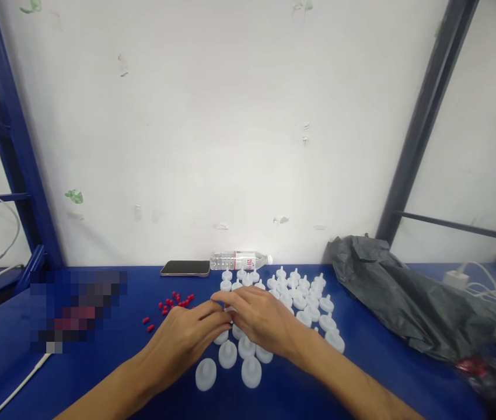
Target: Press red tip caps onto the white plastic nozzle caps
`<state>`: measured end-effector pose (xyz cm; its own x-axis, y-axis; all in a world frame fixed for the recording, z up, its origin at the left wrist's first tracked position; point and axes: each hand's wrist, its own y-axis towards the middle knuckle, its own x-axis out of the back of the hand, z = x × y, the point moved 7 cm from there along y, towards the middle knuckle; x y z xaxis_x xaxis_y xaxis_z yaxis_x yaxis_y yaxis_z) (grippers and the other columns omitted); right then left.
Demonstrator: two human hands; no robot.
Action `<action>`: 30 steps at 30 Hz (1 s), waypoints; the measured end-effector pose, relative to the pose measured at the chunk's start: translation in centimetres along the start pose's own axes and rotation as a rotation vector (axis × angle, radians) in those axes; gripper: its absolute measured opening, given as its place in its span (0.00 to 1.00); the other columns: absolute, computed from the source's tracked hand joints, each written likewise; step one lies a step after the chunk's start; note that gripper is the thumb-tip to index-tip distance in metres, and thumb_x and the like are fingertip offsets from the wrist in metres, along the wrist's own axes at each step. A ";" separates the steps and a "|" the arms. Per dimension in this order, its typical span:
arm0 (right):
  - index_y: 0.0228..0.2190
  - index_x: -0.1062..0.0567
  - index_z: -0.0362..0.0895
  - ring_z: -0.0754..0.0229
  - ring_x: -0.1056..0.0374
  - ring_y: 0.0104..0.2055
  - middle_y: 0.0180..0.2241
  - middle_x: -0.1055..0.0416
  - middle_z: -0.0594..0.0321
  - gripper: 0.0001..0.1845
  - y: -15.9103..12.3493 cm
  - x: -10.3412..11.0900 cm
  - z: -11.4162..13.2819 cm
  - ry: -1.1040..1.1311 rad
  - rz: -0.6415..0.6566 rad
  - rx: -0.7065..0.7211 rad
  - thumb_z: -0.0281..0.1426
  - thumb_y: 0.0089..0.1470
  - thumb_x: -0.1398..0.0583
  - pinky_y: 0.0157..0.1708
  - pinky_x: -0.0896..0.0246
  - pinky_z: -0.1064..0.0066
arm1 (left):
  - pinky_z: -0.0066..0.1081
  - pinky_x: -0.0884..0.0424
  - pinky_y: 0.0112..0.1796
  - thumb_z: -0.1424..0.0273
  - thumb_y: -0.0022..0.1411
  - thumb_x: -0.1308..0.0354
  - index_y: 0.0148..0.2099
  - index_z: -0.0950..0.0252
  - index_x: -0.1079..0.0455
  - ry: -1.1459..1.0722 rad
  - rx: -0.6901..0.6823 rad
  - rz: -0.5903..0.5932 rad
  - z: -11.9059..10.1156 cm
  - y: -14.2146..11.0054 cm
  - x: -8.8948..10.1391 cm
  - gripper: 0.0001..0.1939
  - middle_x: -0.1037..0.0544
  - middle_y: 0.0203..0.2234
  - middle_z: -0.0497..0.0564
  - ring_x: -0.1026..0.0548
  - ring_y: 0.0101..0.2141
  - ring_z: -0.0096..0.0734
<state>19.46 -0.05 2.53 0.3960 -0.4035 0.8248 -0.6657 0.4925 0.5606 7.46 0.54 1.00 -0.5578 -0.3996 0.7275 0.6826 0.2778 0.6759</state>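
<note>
My left hand and my right hand meet fingertip to fingertip above the middle of the blue table. Both have their fingers closed together. A little white shows between the fingertips, but the fingers hide what they hold. Under and around them stand many white round caps with a thin upright spout, such as the white spout cap just below my fingers. More of these caps spread to the right, beyond my right hand. Small red caps lie loosely scattered beside my left hand.
Along the wall lie a phone and a clear water bottle on its side. A black plastic bag covers the table's right part. A blurred-out object with a white cable is at left. Metal posts frame both sides.
</note>
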 end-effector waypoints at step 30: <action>0.59 0.37 0.50 0.57 0.27 0.49 0.49 0.24 0.58 0.26 -0.2 0.0 0.2 0.113 -0.082 -0.046 0.21 0.63 0.45 0.50 0.28 0.67 | 0.27 0.28 0.27 0.66 0.71 0.47 0.44 0.53 0.24 -0.205 0.193 -0.111 2.2 -0.4 0.2 0.09 0.18 0.31 0.45 0.20 0.27 0.30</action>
<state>19.47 -0.26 2.42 0.5181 -0.3559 0.7778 -0.5995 0.4975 0.6270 6.03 2.28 1.12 -0.7209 -0.2575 0.6434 0.5209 0.4111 0.7481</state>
